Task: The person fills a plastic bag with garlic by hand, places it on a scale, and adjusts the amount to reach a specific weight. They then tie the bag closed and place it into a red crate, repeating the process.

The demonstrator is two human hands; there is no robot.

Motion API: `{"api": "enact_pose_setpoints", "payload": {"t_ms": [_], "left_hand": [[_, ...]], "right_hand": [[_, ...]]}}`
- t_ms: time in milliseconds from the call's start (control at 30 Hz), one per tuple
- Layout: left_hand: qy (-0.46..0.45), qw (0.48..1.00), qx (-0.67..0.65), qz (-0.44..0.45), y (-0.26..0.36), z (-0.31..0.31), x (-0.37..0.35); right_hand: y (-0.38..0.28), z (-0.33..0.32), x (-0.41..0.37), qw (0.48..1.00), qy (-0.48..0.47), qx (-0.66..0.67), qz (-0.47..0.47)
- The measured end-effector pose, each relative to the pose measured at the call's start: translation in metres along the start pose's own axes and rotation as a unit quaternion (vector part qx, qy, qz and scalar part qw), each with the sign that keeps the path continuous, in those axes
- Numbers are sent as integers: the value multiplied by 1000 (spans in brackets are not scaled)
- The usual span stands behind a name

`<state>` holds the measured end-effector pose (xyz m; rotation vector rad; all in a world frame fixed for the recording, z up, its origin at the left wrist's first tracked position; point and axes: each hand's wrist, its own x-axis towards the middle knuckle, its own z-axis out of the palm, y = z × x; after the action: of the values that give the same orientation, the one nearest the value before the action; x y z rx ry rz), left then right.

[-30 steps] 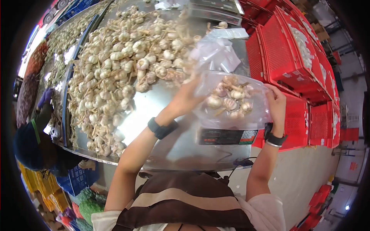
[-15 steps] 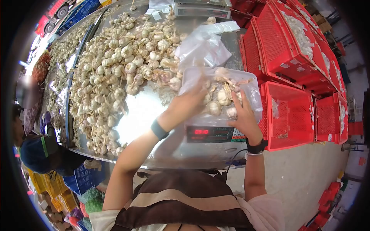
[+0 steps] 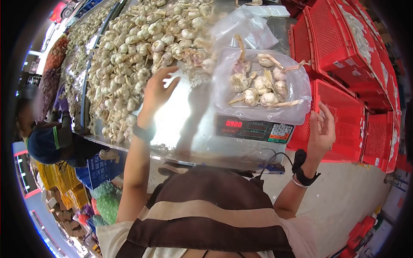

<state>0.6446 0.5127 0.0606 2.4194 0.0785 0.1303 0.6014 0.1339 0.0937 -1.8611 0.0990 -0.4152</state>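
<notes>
A clear plastic-lined tray sits on a digital scale whose red display reads 0.900. Several garlic bulbs with dry stems lie spread inside the tray. My left hand hovers over the bare metal table beside the big garlic pile, fingers apart and holding nothing. To the right of the tray, my right hand is raised in front of a red crate, its fingers curled together. Something pale shows between those fingers, too small to name.
Clear plastic bags lie behind the tray. Red crates stand along the right, some stacked and holding pale bags. At the left, a person in a dark cap is beside another garlic heap. A black cable hangs by the table's front edge.
Both hands have left the tray: my left hand moved left toward the garlic pile, my right hand moved right. The display went from 0.910 to 0.900. The view has shifted somewhat.
</notes>
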Motion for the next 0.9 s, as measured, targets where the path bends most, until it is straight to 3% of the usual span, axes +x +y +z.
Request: {"api": "enact_pose_setpoints", "payload": {"t_ms": [67, 133, 200, 233, 400, 467, 533, 600, 633, 667, 733, 800, 900], "left_hand": [[17, 997, 73, -18, -58, 3, -4], [36, 988, 146, -34, -96, 12, -8], [39, 942, 296, -156, -120, 22, -14], [32, 937, 327, -117, -142, 26, -16], [77, 912, 359, -186, -126, 4, -8], [-29, 917, 318, -240, -122, -11, -5], [-16, 921, 335, -196, -136, -8, -6], [30, 994, 88, -58, -125, -12, -8], [6, 989, -107, -103, -110, -11, -11], [-19, 944, -297, -145, -76, -6, -14], [-85, 832, -521, -170, -53, 10, -25], [-199, 653, -725, -88, -10, 21, -30], [-218, 520, -817, -122, 38, 33, -36]], "right_hand": [[0, -3, -4, 999, 4, -4, 39], [3, -2, -4, 1000, 9, -20, 12], [6, 0, -4, 999, 13, -38, -15], [7, 1, -4, 999, 9, -31, -14], [5, 2, -2, 996, 9, -88, -17], [11, 0, -3, 996, 2, -90, -2], [14, 1, -4, 995, 4, -96, -8], [13, 3, -4, 995, 8, -99, -13], [11, 5, -4, 996, 10, -88, -5], [10, 8, -5, 997, 12, -77, 4], [8, 12, -5, 997, 6, -83, -4], [5, 17, -4, 996, -2, -85, -15], [2, 19, -6, 997, -7, -66, -34]]}}
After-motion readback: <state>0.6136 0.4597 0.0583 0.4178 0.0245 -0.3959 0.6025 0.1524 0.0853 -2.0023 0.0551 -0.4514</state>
